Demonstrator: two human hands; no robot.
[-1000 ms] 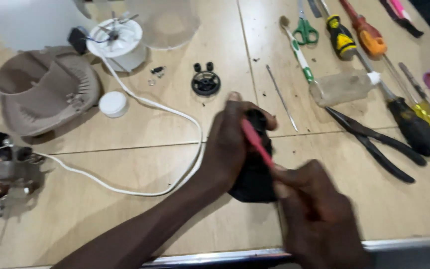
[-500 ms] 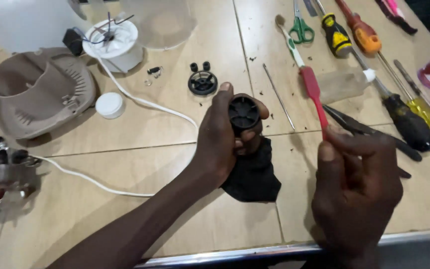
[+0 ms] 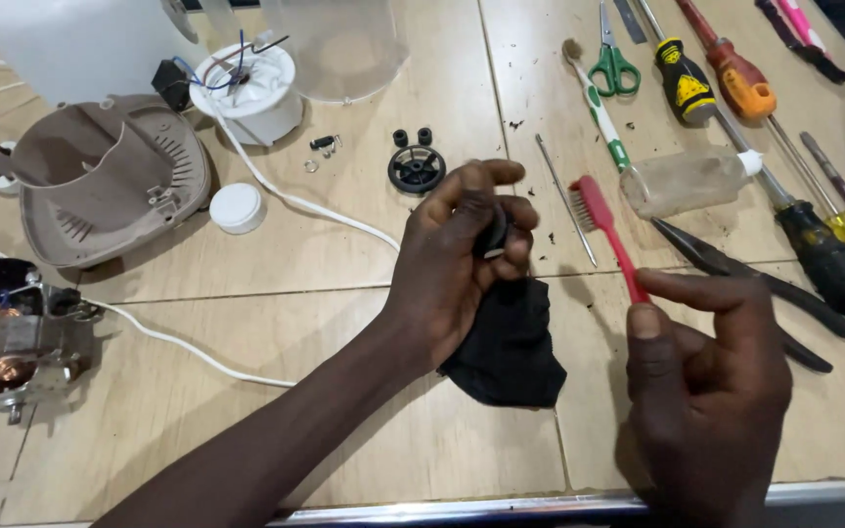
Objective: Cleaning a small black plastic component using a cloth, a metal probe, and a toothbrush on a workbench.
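Observation:
My left hand is closed around a small round black plastic part, mostly hidden by the fingers, held above a black cloth lying on the table. My right hand grips a red toothbrush by its handle, bristles up and pointing left, a short gap from the black part. A similar black ribbed wheel lies on the table just beyond my left hand.
A beige appliance housing, white cap, white cord and motor sit left. Black pliers, screwdrivers, green scissors, a clear bottle and another toothbrush lie right.
My left fingers have curled over the black part, hiding its face. The red toothbrush has tilted and come slightly closer to my left hand.

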